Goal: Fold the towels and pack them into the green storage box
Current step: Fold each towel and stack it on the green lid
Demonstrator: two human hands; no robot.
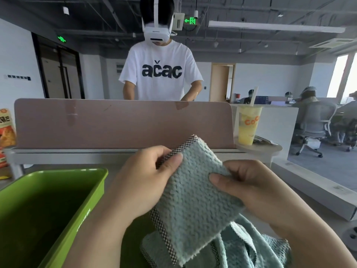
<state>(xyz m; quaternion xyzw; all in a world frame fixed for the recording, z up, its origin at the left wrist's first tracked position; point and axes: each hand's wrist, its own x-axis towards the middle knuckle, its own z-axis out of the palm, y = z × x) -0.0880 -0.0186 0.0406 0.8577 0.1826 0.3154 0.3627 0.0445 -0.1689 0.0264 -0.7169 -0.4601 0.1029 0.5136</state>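
Holding a folded blue towel (pixel 193 194) up over the table, the left hand (pixel 141 182) pinches its top edge and the right hand (pixel 257 188) pinches its side. The green box (pixel 48 206) sits at left, more towels (pixel 251 246) below.

A pinkish-brown flat divider panel with rounded upper corners (pixel 123 122) stands upright across the far edge of the desk, seated on a pale grey rail (pixel 77 153). Behind the panel stands a person in a white short-sleeved T-shirt with black lettering "ačac" (pixel 161 74), wearing a white head-mounted headset (pixel 156 33).

Right of the panel, a translucent plastic cup of yellow drink with a straw (pixel 248 124) stands upright on a pale round shelf (pixel 270 148). An orange printed snack bag (pixel 6 128) is at the left edge, partly cut off.

Background:
- a green illuminated exit sign (pixel 190 20) hangs from the dark open ceiling;
- a light wooden door (pixel 221 82) is in the far wall;
- a grey mesh office chair on castors (pixel 313 124) is at right, with seated people beyond it.
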